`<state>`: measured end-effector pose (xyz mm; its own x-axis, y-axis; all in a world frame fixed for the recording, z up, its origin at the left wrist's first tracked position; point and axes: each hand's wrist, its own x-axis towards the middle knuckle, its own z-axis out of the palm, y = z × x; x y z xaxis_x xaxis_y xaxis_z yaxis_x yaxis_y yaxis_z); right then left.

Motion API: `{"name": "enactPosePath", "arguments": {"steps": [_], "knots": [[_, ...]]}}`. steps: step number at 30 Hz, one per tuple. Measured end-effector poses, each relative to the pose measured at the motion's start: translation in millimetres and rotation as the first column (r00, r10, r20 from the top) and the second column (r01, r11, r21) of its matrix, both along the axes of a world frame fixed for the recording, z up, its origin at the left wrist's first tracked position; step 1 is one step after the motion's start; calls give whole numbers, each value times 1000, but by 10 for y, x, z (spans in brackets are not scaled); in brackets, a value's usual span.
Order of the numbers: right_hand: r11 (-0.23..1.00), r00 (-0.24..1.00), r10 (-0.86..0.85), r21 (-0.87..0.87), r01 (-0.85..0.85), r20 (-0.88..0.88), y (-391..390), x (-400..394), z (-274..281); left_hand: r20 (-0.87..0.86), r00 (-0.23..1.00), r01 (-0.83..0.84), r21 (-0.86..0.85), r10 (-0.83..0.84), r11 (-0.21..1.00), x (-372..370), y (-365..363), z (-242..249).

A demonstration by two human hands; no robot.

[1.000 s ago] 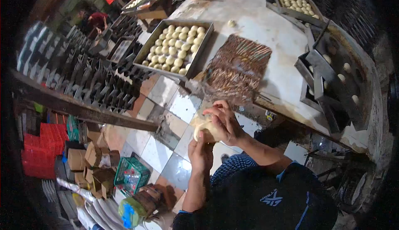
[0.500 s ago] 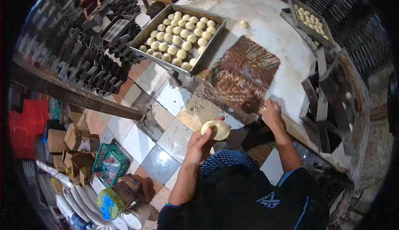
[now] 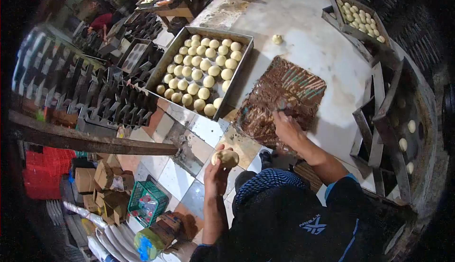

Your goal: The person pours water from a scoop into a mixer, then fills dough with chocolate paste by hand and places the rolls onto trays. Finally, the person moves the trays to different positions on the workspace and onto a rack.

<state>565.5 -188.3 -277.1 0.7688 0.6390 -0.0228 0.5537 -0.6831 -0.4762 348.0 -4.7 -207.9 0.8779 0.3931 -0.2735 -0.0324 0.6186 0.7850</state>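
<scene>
My left hand (image 3: 215, 179) holds a piece of pale dough (image 3: 225, 158) above the tiled floor, its fingers wrapped round it. Over the brown filling (image 3: 284, 96), spread in a rough slab at the table's edge, reaches my right hand (image 3: 287, 128). Its fingers are closed and touch or nearly touch the filling; what they grip is too blurred to make out. A large metal tray (image 3: 247, 53) of round dough balls (image 3: 205, 65) lies to the left of the slab. One single dough ball (image 3: 277, 39) sits on the white table behind the slab.
The white table (image 3: 327, 49) carries another tray of dough balls (image 3: 362, 20) at the far right. Metal trays (image 3: 377, 115) lean at the right edge. A wooden beam (image 3: 95, 140), green crate (image 3: 148, 203) and boxes stand left. A person (image 3: 102, 22) is at the far left back.
My right hand has moved left and up onto the filling. The dough in my left hand now looks more folded and compact. The camera view has shifted.
</scene>
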Motion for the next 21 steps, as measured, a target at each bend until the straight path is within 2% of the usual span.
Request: {"name": "enactPosePath", "arguments": {"steps": [1, 2, 3, 5, 6, 10, 11, 13, 14, 15, 17, 18, 19, 21], "knots": [[994, 996, 35, -104, -43, -85, 29, 21, -17, -17, 1000, -19, 0, 19, 1000, 21, -21, 29], [998, 997, 50, -34, -52, -63, 17, 18, -27, -7, 1000, -25, -6, 25, 1000, 24, -27, 23], [998, 997, 53, -37, -55, -58, 24, 78, -33, 3, 1000, -29, -17, 29, 999, 42, -36, 4], [975, 972, 219, -30, -222, -82, 41, 176, 46, -11, 999, -42, -39, 42, 998, 101, -32, -68], [994, 995, 89, 64, -92, 50, 38, 108, 72, -38, 998, -47, -53, 45, 997, 86, -33, -106], [998, 998, 38, -55, -41, -58, 92, 74, 47, -20, 999, -48, -72, 47, 996, 151, -14, -157], [997, 997, 44, -57, -47, -57, 104, 122, 42, -20, 998, -54, -75, 53, 996, 169, 5, -167], [981, 977, 189, -37, -193, -97, 103, 204, 54, 1, 998, -67, -59, 67, 996, 187, 30, -203], [990, 995, 99, 105, -95, -27, 156, 166, 123, -7, 997, -75, -55, 75, 996, 221, 20, -163], [991, 995, 94, 103, -90, -36, 185, 150, 109, -16, 997, -71, -58, 70, 996, 237, 10, -160], [991, 995, 63, -117, -71, -72, 255, 157, 69, -20, 998, -68, -46, 67, 997, 287, 11, -149], [999, 998, 35, -40, -37, -45, 244, 131, -75, -7, 997, -75, -75, 75, 994, 314, 3, -169], [999, 998, 31, -33, -33, -47, 199, 199, -90, -6, 996, -88, -107, 88, 990, 345, 7, -206], [981, 927, 160, 162, -111, -338, 79, 321, -119, -16, 990, -137, -72, 137, 988, 445, -43, -200]]}}
